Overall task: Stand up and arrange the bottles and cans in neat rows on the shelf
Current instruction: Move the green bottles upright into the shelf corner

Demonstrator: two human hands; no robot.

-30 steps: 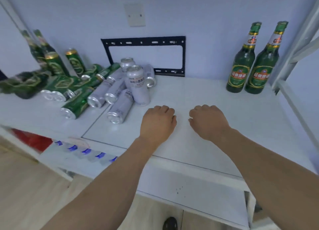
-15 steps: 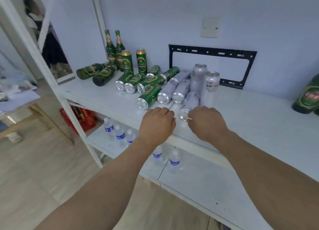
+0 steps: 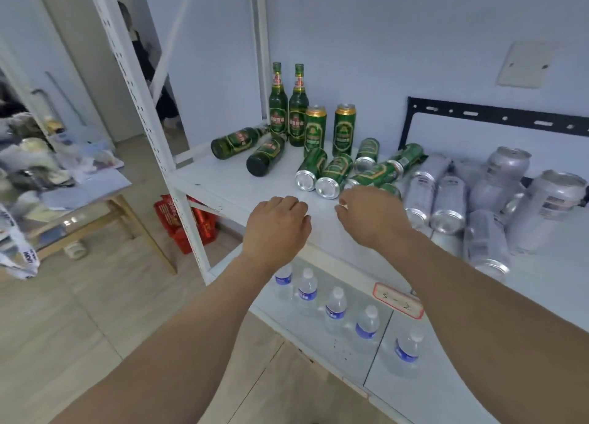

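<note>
Both hands hover at frame centre over the white shelf, holding nothing: the left hand has its fingers loosely curled, the right hand its fingers bent downward. The fallen green cans lie just above the right fingertips, long axes running toward the upper right, bases facing the hands; the right hand is nearer. 2 fallen green bottles lie farther upper left

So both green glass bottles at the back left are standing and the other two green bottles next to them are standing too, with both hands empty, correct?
Not quite. The head view shows the two standing green bottles upright at the back, but the other two green bottles lie on their sides on the shelf in front of them. The left hand and the right hand hold nothing.
</note>
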